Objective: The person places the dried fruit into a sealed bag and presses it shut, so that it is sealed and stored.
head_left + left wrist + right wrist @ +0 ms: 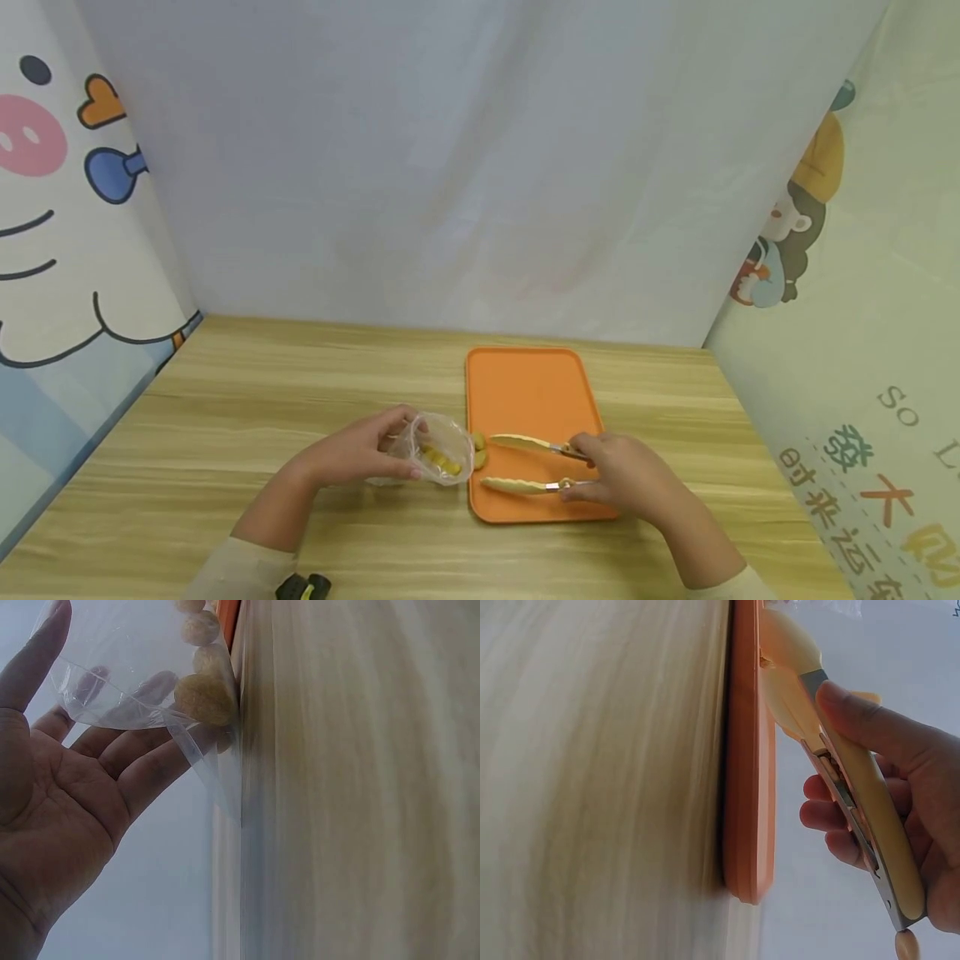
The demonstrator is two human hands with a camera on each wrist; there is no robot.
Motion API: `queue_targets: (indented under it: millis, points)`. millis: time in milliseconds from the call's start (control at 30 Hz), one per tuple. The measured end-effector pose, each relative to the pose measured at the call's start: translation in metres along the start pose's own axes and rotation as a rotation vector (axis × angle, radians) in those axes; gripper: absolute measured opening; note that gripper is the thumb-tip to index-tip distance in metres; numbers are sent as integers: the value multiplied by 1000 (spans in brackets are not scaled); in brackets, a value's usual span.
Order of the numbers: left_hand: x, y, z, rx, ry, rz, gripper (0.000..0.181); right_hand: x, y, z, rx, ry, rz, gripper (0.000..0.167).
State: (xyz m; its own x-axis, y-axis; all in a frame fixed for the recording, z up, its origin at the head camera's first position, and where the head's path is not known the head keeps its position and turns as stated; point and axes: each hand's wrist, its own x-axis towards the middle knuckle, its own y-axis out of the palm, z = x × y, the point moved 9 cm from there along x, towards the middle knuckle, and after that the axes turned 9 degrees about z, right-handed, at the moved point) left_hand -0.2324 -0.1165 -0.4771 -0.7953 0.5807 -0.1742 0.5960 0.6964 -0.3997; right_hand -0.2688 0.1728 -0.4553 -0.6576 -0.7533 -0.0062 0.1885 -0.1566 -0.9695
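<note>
A clear plastic bag (453, 433) (127, 667) lies on its side, its mouth facing the tray, with several yellow-brown round pieces (441, 459) (202, 699) inside. My left hand (360, 454) (67, 795) holds the bag, thumb on one side and fingers on the other. Two round pieces (480, 459) are at the left edge of the orange tray (528, 383) (748, 787), beside the bag's mouth. My right hand (633, 479) (915, 761) grips tongs (517, 485) (889, 840) with cream-coloured tips, spread apart over the tray, near those two pieces.
The wood-patterned table (360, 358) reaches back to a pale curtain (375, 167). Printed cloths hang at the left and right. A dark object with a yellow mark (303, 587) is at the bottom edge of the head view, beside the left sleeve.
</note>
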Motion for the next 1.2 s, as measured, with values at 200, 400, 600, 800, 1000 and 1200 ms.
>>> queue_targets:
  millis: [200, 400, 600, 800, 1000, 1200]
  points:
    - [0, -1, -2, -4, 7, -1, 51, 2, 0, 4, -9, -26, 4, 44]
    - [0, -2, -2, 6, -4, -8, 51, 4, -3, 9, -8, -56, -15, 42]
    - [0, -2, -2, 22, -9, -10, 54, 5, -5, 12, -35, -85, -56, 40]
    - [0, -1, -1, 19, -28, -12, 55, 6, -5, 14, -56, -92, -78, 39]
    - [0, -1, -2, 21, -23, -8, 55, 6, -4, 16, -41, -92, -73, 39]
    - [1, -1, -1, 23, -19, -5, 55, 7, -1, 14, -19, -67, -45, 39]
